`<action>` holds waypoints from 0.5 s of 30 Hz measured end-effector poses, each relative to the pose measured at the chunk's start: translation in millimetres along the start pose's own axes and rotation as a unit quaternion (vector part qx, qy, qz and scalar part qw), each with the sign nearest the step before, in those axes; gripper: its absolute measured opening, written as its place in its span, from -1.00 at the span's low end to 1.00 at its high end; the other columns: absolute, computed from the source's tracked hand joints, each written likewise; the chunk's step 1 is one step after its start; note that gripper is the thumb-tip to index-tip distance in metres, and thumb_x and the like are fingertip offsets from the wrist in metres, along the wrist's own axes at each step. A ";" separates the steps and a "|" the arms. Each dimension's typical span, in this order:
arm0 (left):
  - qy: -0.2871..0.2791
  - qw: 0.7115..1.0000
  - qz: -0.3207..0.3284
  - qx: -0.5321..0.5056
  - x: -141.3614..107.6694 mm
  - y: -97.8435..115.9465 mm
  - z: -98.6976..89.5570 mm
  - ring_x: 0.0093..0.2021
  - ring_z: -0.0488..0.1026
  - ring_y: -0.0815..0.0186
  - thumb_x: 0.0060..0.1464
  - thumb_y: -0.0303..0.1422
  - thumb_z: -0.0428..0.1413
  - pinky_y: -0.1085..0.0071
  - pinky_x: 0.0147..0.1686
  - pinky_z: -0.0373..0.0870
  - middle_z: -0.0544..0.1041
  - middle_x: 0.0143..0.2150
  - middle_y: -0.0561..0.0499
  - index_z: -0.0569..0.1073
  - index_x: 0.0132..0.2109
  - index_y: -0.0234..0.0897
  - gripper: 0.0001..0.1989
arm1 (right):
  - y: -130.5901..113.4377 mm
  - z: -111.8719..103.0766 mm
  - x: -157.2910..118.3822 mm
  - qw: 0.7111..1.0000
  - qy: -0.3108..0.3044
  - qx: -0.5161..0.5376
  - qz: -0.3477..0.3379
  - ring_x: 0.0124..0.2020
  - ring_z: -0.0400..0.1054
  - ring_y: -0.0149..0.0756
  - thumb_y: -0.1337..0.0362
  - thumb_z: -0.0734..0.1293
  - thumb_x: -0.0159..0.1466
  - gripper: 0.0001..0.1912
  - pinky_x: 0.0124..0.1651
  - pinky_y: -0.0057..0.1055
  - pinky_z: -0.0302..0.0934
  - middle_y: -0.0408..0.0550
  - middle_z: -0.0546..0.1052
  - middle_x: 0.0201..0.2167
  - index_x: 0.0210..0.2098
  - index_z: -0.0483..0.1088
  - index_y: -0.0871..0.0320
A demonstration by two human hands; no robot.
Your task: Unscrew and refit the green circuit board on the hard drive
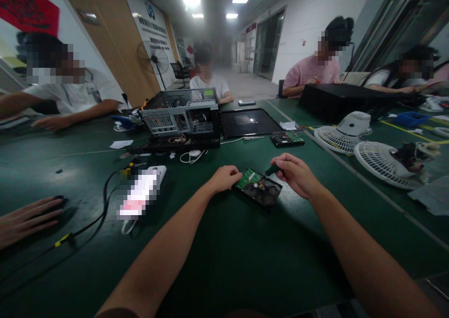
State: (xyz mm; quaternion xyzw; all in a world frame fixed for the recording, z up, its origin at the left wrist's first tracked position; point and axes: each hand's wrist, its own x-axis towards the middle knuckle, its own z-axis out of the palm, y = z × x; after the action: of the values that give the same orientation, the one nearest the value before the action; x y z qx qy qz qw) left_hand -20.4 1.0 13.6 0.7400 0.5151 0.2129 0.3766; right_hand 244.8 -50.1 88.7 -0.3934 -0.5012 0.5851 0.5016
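Observation:
A hard drive (262, 191) lies on the green table with its circuit board facing up. My left hand (224, 178) grips the drive's left end, with the fingers curled over its edge. Above the drive's far right edge, my right hand (293, 172) pinches the dark green handle of a small screwdriver (272, 169), pointing down at the drive. Its tip is too small to make out. Beyond my hands, a second hard drive (287, 139) rests on the table.
An opened computer case (180, 119) stands ahead, beside a black panel (249, 122). White fan parts (382, 163) lie to the right. A phone (142, 194), a cable (105, 191) and another person's hand (30, 220) are on the left. Several people sit around the table.

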 end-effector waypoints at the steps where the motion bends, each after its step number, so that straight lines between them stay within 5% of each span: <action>1: 0.000 1.000 -0.002 0.000 0.2 0.0 0.0 -0.59 0.43 0.40 0.23 -0.11 0.09 0.48 -0.58 0.31 0.53 -0.38 0.05 0.52 -0.18 -0.26 -0.70 | 0.7 1.4 -0.3 1.000 0.004 -0.002 0.002 -0.48 0.21 -0.48 0.21 0.50 0.17 -0.82 -0.45 -0.44 0.04 -0.13 0.53 -0.22 -0.37 0.43 0.12; 9: -0.001 1.000 0.007 -0.008 2.6 -4.3 0.9 -0.59 0.43 0.39 0.23 -0.10 0.08 0.48 -0.60 0.31 0.53 -0.38 0.05 0.52 -0.19 -0.26 -0.69 | -1.6 3.7 -2.5 0.998 -0.050 -0.017 0.019 -0.54 0.21 -0.45 0.18 0.36 0.25 -0.81 -0.54 -0.40 -0.06 0.03 0.59 -0.01 -0.16 0.45 0.09; 15: -0.003 1.000 0.007 -0.003 2.8 -4.8 0.8 -0.59 0.44 0.39 0.23 -0.10 0.08 0.47 -0.59 0.31 0.54 -0.37 0.04 0.53 -0.18 -0.26 -0.68 | -1.7 4.1 -3.1 0.996 -0.083 -0.017 0.031 -0.57 0.19 -0.45 0.14 0.34 0.28 -0.78 -0.59 -0.41 -0.11 0.03 0.59 -0.17 -0.18 0.50 0.13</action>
State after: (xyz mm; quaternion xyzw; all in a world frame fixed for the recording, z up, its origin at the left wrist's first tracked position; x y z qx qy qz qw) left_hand -21.6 4.2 9.2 0.7431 0.5081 0.2148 0.3788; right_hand 241.7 -54.0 91.0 -0.3672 -0.5385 0.6227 0.4330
